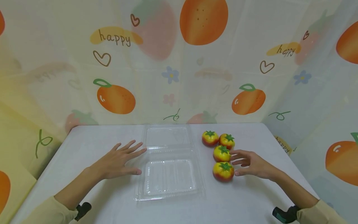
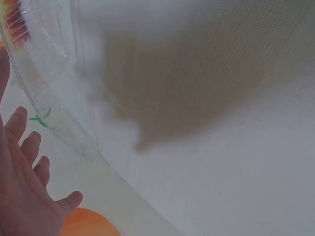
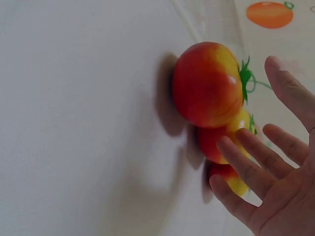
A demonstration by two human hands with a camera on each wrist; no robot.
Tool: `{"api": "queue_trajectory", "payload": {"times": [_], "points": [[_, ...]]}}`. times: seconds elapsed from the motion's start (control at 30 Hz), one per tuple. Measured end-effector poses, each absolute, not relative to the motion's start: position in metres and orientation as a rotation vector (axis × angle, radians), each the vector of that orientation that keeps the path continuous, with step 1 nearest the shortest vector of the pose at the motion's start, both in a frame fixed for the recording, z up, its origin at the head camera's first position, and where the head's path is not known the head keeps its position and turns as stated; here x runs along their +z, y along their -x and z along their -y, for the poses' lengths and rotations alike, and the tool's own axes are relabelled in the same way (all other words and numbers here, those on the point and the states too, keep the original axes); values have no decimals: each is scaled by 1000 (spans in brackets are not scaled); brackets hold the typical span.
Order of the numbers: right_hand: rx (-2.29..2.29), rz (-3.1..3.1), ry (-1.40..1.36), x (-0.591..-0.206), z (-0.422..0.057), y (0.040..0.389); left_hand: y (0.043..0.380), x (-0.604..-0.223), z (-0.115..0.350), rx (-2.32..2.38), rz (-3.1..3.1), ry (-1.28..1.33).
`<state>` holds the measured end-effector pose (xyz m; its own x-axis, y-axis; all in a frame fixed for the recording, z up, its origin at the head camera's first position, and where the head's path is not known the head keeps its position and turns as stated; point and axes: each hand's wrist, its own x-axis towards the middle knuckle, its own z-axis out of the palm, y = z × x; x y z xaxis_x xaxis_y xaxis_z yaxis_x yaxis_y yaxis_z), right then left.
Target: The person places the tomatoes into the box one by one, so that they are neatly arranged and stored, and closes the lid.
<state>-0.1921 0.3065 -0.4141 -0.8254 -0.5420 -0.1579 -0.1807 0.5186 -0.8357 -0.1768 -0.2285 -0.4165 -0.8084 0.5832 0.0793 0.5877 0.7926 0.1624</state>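
A clear plastic clamshell box lies unfolded on the white table, its lid laid back toward the wall. Fingers spread, my left hand hovers at the box's left edge and holds nothing. In the left wrist view the box's ribbed side shows beyond that hand. Several red-and-yellow toy tomatoes with green leafy tops stand in a loose column right of the box; the nearest tomato also looms large in the right wrist view. My right hand is just right of them, fingers apart and nothing in its grasp.
The white table meets a fabric backdrop printed with fruit, hearts and flowers along its far edge. More of this fabric hangs at the left and right sides. Dark wrist cameras sit at both cuffs.
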Motion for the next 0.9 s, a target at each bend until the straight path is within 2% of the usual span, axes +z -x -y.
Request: {"api": "queue_trajectory", "payload": {"times": [0.9], "points": [[-1195,-2270,664,-433,-289,189,178,-416,229,-310,2990,975]]}}
